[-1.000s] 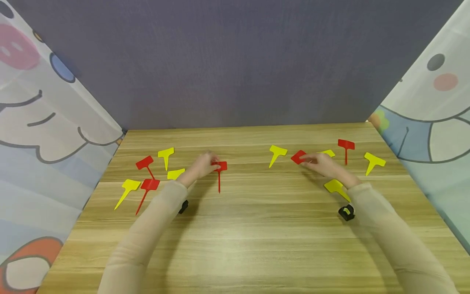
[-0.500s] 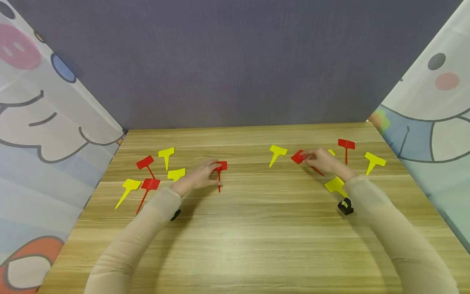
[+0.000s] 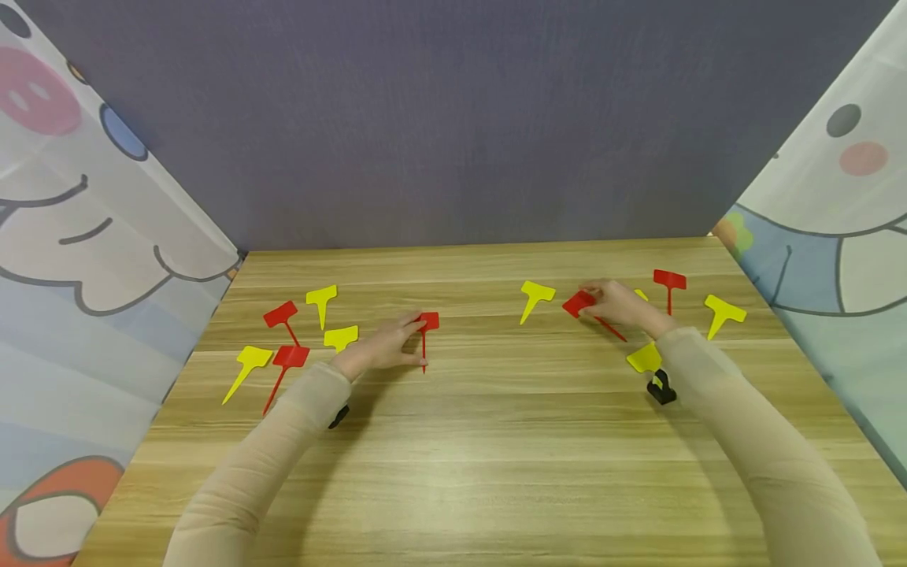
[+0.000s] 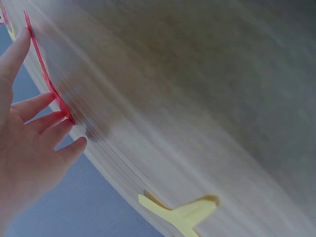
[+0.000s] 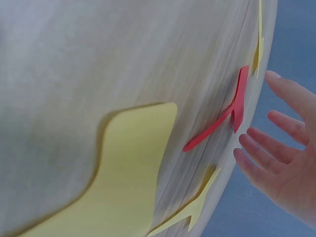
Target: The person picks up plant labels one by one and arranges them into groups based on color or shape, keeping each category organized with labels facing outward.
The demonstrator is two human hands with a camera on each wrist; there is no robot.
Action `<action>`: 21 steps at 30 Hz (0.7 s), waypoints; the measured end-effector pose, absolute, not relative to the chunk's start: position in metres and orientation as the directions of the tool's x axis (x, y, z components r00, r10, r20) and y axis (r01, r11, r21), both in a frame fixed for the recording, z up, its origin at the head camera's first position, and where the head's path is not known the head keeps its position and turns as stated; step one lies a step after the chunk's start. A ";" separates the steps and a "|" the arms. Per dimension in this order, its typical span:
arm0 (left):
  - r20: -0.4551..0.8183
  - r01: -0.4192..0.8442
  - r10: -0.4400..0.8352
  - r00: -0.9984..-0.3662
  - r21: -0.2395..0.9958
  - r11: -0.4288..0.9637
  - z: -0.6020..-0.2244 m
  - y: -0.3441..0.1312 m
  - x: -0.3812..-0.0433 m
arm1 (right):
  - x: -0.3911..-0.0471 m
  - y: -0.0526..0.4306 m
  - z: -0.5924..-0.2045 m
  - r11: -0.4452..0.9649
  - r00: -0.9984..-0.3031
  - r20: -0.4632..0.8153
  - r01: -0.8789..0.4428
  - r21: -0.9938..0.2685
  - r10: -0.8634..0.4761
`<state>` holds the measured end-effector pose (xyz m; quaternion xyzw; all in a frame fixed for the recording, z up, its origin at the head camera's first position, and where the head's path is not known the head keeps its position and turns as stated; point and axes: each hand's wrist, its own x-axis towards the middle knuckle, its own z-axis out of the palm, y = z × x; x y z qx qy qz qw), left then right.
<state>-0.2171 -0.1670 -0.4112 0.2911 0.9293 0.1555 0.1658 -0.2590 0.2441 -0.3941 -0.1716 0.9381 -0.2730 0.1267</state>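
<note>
- Toward the left edge of the worktop (image 3: 460,472), we see two red tags (image 3: 290,357) and three yellow tags (image 3: 249,358), all T-shaped, loosely grouped.
- Left of centre, the left hand (image 3: 386,346) reaches across the centre-left red tag (image 3: 429,320), fingers spread rather than clenched, fingertips at its head and thumb by the stem's tip; the stem points to the near edge.
- Right of centre, toward the far edge, lies a lone yellow tag (image 3: 537,291).
- Beside it rests the centre-right red tag (image 3: 577,304), its stem slanting toward the near right corner. Over it, the right hand (image 3: 620,305) has its fingers loosely extended, gripping nothing; we cannot tell whether they touch the tag.
- Toward the right edge, we count three further yellow tags (image 3: 726,305), one partly behind that hand, and another red tag (image 3: 669,279).
</note>
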 end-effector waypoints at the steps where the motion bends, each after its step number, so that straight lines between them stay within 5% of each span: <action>1: -0.220 0.490 0.593 -0.775 0.383 0.783 -0.411 -0.167 -0.217 | -0.260 0.244 -0.394 0.795 -0.909 -0.148 -0.251 -0.552 -0.390; 21: -0.251 0.466 0.579 -0.776 0.389 0.794 -0.413 -0.167 -0.218 | -0.277 0.237 -0.404 0.831 -0.911 -0.214 -0.200 -0.519 -0.353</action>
